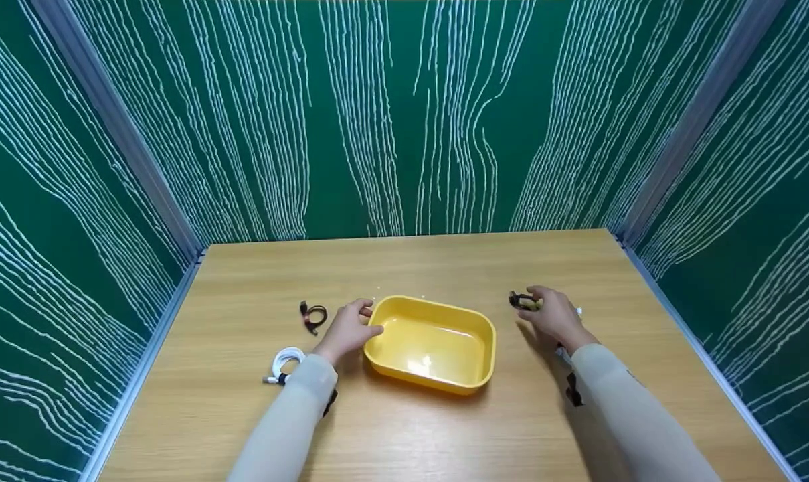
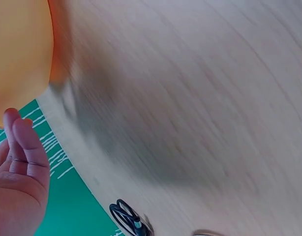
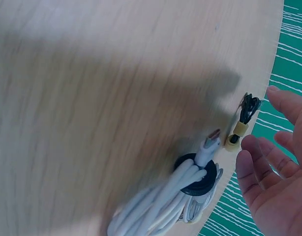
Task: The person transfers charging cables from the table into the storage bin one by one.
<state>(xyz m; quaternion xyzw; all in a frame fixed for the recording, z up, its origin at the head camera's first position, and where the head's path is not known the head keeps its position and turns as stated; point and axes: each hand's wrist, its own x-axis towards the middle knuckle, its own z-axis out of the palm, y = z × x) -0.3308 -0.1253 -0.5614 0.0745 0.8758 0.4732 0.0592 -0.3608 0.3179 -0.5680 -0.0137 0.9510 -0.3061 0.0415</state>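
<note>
A yellow plastic bin (image 1: 427, 304) stands on the table, slightly turned. At its left end my left hand (image 1: 348, 329) grips the rim, thumb over the inside edge and fingers along the outer wall. In the left wrist view, those fingers (image 2: 30, 147) lie against the bin's wall. My right hand (image 1: 557, 316) reaches over a coiled black cable (image 1: 521, 300) with a yellow tie. In the right wrist view the right hand (image 3: 281, 167) has its fingers spread beside this cable (image 3: 248, 109), which appears apart from them. A bundled white cable (image 3: 158, 204) with a black band lies nearer the wrist.
Left of the bin lie a small coiled dark cable (image 1: 314, 316) and a coiled white cable (image 1: 287, 361) with a black tie. The wooden table (image 1: 404, 435) is bounded by green panels (image 1: 404, 134) with white lines at the back and sides.
</note>
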